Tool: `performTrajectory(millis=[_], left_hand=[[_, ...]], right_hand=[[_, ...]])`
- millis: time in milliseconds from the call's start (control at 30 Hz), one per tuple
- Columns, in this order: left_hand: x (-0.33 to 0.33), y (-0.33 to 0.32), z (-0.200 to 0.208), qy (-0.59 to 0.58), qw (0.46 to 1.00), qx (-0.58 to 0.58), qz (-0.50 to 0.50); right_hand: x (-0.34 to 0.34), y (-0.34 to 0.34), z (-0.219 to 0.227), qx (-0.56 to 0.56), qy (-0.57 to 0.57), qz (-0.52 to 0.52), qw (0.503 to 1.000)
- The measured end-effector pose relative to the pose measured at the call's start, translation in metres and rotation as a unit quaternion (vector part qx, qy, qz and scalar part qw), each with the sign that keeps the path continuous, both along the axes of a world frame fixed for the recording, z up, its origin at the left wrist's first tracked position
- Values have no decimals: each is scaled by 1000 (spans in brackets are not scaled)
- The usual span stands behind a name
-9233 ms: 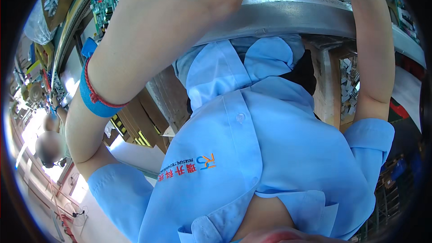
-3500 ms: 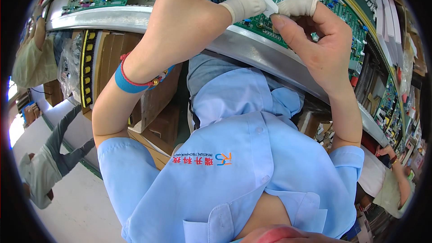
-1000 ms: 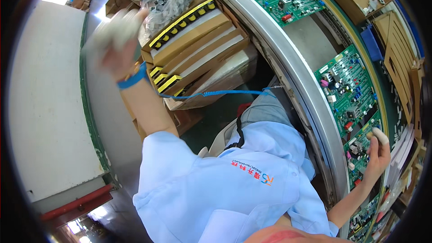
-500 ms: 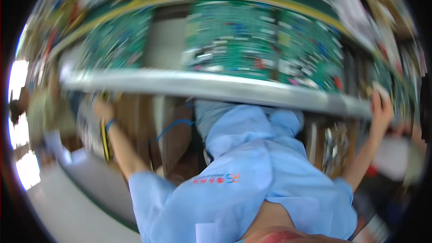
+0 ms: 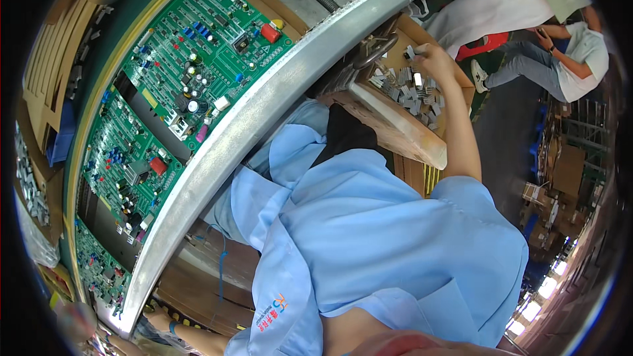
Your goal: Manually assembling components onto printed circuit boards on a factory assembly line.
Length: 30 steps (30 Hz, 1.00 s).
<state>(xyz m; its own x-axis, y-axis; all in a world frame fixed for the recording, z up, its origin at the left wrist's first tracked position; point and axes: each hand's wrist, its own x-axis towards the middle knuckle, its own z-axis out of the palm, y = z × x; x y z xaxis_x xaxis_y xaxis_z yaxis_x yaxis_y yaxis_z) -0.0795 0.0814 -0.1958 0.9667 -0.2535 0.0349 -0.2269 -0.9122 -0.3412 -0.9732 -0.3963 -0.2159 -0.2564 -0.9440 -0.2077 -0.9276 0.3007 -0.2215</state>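
My right hand (image 5: 434,64) is down at an open cardboard box (image 5: 467,86) on my right, its fingers bent together. Inside lie many small silver-grey metal pieces (image 5: 414,100). One such piece shows at my fingertips, but I cannot make out whether they grip it. At the lower left, my left hand (image 5: 157,320) is beside the metal rail (image 5: 221,148), near a black-and-yellow edge; its fingers are too small and partly hidden to read. A blue band circles that wrist. Beyond the rail, green circuit boards (image 5: 214,59) carry capacitors, red blocks and white connectors.
A yellow-edged green strip (image 5: 99,79) runs behind the boards. Blue bin (image 5: 62,133) and stacked tan trays (image 5: 56,59) stand at far left. A metal handwheel (image 5: 376,51) sits beside the parts box. Another person (image 5: 573,59) sits at upper right, near a white cloth (image 5: 491,13).
My view has swung to the right and the blur is gone. My right hand has left the rail's right end for the parts box. My left hand now shows at the lower left.
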Motion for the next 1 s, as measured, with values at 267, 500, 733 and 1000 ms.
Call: performTrajectory(millis=[267, 500, 733, 1000], left_hand=[[12, 20, -6, 31, 998, 10, -58], [26, 11, 5, 57, 998, 29, -28], [49, 47, 7, 158, 982, -105, -23], [52, 46, 9, 158, 982, -106, -4]], right_hand=[[23, -36, -95, -48, -88, 94, 991], [21, -38, -113, -31, -69, 6, 997], [-35, -16, -5, -161, -656, -144, 723], [68, -36, 129, -96, -840, 59, 531]])
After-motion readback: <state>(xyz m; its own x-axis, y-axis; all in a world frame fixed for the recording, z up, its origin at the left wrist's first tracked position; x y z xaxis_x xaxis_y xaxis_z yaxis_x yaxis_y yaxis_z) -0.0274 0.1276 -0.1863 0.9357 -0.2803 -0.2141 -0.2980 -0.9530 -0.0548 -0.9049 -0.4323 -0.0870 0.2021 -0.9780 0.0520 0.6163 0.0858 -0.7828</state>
